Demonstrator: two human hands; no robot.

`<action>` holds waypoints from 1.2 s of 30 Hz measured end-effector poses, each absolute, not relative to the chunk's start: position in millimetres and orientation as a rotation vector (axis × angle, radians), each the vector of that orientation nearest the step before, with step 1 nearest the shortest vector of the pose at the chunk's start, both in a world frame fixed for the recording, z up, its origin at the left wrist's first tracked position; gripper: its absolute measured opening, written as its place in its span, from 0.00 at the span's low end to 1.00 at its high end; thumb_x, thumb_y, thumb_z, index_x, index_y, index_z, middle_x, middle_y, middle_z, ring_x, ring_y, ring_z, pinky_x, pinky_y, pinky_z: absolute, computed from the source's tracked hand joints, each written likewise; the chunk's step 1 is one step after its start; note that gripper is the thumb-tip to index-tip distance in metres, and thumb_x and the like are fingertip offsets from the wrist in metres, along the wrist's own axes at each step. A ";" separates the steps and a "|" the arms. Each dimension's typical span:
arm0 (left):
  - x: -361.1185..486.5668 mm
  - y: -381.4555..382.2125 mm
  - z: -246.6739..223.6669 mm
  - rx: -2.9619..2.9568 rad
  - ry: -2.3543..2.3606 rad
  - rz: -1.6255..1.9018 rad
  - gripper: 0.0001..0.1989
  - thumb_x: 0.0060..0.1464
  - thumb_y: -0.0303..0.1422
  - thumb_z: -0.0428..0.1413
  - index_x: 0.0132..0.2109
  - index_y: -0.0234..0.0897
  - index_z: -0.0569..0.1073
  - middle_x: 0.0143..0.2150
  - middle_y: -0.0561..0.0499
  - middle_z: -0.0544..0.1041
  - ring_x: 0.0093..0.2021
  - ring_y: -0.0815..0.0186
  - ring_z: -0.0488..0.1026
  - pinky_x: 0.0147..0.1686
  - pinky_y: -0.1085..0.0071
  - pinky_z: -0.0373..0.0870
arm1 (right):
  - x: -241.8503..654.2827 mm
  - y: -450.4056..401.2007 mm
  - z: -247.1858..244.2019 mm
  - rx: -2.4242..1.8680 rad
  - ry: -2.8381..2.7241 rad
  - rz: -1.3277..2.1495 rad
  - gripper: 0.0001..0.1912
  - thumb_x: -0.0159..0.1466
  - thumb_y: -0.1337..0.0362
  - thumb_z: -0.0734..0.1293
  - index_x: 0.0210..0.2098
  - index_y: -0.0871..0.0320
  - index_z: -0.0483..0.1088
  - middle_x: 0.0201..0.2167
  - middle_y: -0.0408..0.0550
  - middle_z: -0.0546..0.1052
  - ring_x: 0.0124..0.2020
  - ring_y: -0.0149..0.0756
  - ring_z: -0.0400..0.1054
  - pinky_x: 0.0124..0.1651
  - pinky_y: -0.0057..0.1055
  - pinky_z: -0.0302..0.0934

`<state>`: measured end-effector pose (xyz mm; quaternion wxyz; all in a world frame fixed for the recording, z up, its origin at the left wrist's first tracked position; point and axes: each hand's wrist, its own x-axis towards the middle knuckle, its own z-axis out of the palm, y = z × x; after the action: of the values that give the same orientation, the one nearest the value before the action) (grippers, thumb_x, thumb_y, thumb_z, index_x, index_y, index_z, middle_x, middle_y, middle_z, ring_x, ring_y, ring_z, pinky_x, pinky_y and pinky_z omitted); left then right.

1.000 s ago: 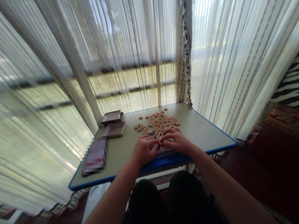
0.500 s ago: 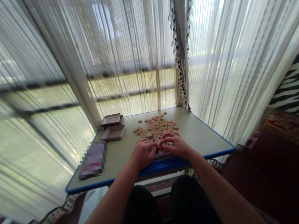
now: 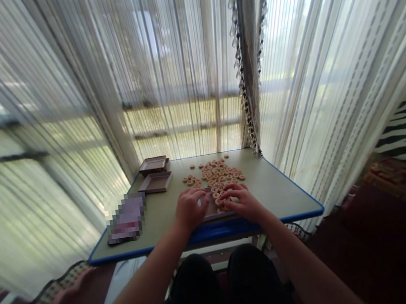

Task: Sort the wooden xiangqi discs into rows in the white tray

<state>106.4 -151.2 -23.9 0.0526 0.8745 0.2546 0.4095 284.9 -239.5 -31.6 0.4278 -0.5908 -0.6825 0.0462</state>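
A shallow box tray (image 3: 210, 215) lies at the table's near edge, with several round wooden Chinese chess pieces (image 3: 216, 195) in its middle and right part. My left hand (image 3: 191, 207) rests at the tray's left side, thumb and fingers apart, with nothing seen in it. Over the right part of the tray is my right hand (image 3: 242, 199). Its fingers are spread and the tips touch the pieces there; the palm hides some of them. Just beyond the tray lies a loose heap of similar pieces (image 3: 217, 171).
Two shallow trays or lids (image 3: 153, 164) are stacked at the table's far left corner, and another shallow tray (image 3: 155, 182) lies in front of them. A blurred-out flat item (image 3: 127, 218) is near the left edge. The table (image 3: 287, 195) has a blue rim; curtains hang behind it.
My left hand has drawn back to the left, away from the pieces, and its fingers have parted. My right hand has shifted slightly right and still touches the pieces.
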 end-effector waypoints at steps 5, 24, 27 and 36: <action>104.8 -112.9 -18.2 2.478 1.093 1.345 0.12 0.51 0.36 0.49 0.34 0.35 0.74 0.33 0.47 0.77 0.36 0.62 0.72 0.38 0.67 0.67 | 286.6 -231.9 -26.8 -1.461 -1.583 0.105 0.08 0.55 0.63 0.64 0.33 0.53 0.74 0.41 0.48 0.69 0.47 0.38 0.60 0.52 0.38 0.51; 138.7 -4.6 -23.3 2.424 1.397 1.341 0.13 0.51 0.31 0.48 0.41 0.35 0.73 0.36 0.46 0.76 0.34 0.62 0.72 0.37 0.67 0.67 | 302.4 -55.3 -6.4 -1.611 -2.073 -0.044 0.09 0.52 0.62 0.65 0.33 0.51 0.74 0.36 0.45 0.74 0.39 0.41 0.63 0.43 0.38 0.56; 133.6 0.3 -23.6 2.435 1.442 1.288 0.12 0.51 0.31 0.48 0.40 0.36 0.74 0.35 0.47 0.77 0.33 0.62 0.72 0.37 0.69 0.67 | 291.1 -49.4 -10.8 -1.580 -2.173 0.000 0.09 0.52 0.59 0.66 0.31 0.51 0.75 0.33 0.46 0.75 0.38 0.41 0.64 0.43 0.37 0.56; 141.0 -1.7 -27.1 2.498 1.487 1.115 0.13 0.51 0.30 0.47 0.39 0.37 0.74 0.38 0.48 0.76 0.38 0.64 0.71 0.41 0.71 0.65 | 283.2 -46.1 -5.9 -1.685 -2.260 0.095 0.11 0.54 0.67 0.63 0.36 0.53 0.73 0.30 0.44 0.76 0.39 0.37 0.64 0.44 0.31 0.56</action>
<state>141.0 -1.7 -27.1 0.0141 0.8022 0.4776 0.3581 283.2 -46.1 -5.9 0.1598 -0.5896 -0.7910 0.0333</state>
